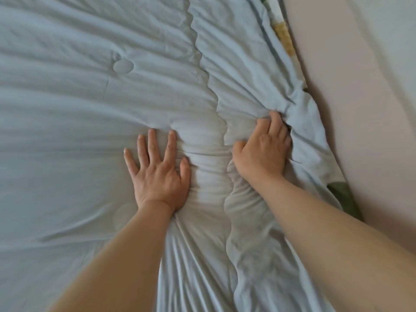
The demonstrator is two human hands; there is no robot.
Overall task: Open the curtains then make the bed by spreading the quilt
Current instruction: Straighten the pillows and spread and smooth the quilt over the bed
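Quilt point(90, 109) w/ no label: left hand point(157, 176) flat, right hand point(262, 152) grip bunching fabric.

1. Left hand point(158, 176) lies flat, palm down, fingers spread, pressing the quilt point(67, 109).
2. Right hand point(262, 149) curls, fingers bunching quilt fabric near its edge.
3. Both forearms are bare and extended forward.

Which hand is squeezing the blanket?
The right hand, by the wall: its fingers curl into the blue quilt. The left hand lies flat, fingers spread.
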